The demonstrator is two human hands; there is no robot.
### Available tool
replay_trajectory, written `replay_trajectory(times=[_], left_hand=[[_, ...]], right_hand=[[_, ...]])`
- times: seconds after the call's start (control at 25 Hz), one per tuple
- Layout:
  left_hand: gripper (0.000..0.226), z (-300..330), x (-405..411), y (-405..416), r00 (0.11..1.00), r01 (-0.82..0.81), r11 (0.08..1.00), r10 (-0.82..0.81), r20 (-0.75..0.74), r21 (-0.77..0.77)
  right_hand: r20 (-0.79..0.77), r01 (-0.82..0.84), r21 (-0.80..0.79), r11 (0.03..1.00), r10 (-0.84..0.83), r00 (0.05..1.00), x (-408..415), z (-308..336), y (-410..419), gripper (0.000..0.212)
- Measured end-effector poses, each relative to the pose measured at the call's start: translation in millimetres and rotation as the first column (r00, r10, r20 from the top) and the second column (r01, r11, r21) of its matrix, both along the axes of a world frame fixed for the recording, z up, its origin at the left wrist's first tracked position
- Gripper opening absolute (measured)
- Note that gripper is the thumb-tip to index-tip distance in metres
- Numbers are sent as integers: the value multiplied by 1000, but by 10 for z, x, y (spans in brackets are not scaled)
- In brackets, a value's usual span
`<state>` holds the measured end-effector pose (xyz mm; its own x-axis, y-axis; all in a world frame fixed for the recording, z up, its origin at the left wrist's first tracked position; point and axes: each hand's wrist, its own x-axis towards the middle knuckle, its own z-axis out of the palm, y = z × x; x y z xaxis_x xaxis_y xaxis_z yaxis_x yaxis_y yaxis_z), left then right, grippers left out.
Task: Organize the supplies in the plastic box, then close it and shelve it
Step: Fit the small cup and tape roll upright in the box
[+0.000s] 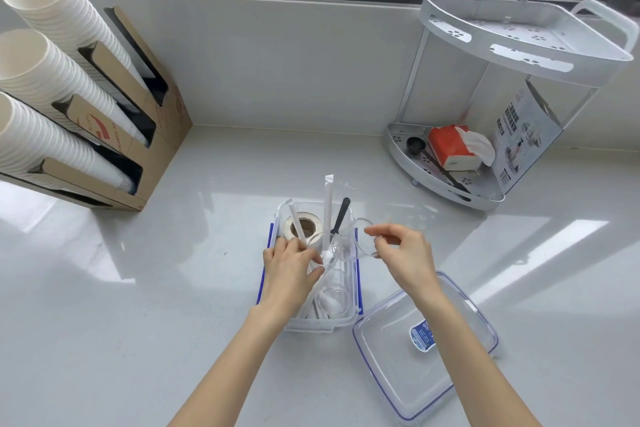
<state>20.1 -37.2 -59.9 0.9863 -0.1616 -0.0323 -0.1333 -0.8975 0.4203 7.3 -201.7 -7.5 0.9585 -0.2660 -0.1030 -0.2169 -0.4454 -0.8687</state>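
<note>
A clear plastic box (355,302) with blue clips stands open on the white counter. In it are a roll of tape (313,222), wrapped straws (328,208), a black spoon (341,215) and clear cups lying lower down. My left hand (289,270) reaches into the box among the straws; what its fingers hold is hidden. My right hand (403,253) pinches a small clear plastic cup (353,244) tilted over the box's right edge. The box's lid (426,347), clear with a blue rim, lies upside down to the right of the box.
A cardboard dispenser (138,135) with three stacks of paper cups (45,73) leans at the left. A white two-tier corner shelf (519,62) stands at the back right; its lower tier holds a red tissue pack (453,149), a black scoop and a printed card.
</note>
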Motion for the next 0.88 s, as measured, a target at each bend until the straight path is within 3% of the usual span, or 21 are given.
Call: replay_trajectory(times=[0.28,0.44,0.6,0.72,0.8,0.88], left_hand=[[15,133,-120,110,998,43,927,-24,57,-373],[47,198,-248,101,999,-38,823,27,-28,-566],[65,158,-304,103,999,-46,812,37,-28,-582],[60,132,-329,169,996,-72,816,90,4,-573],[58,147,-350,218,991,-110,809,131,-5,-578],[57,169,-363,248,987,-143,795,159,-25,-589]], right_hand=[[41,-18,118,993,13,999,5,81,56,25],[64,-100,121,988,92,994,-6,139,135,23],[30,-254,3,967,254,967,-60,77,265,20],[24,-217,56,975,216,976,-76,-23,302,22],[-45,-244,-94,965,240,970,-93,-122,279,26],[-186,-388,-299,872,346,920,-140,-250,270,34]])
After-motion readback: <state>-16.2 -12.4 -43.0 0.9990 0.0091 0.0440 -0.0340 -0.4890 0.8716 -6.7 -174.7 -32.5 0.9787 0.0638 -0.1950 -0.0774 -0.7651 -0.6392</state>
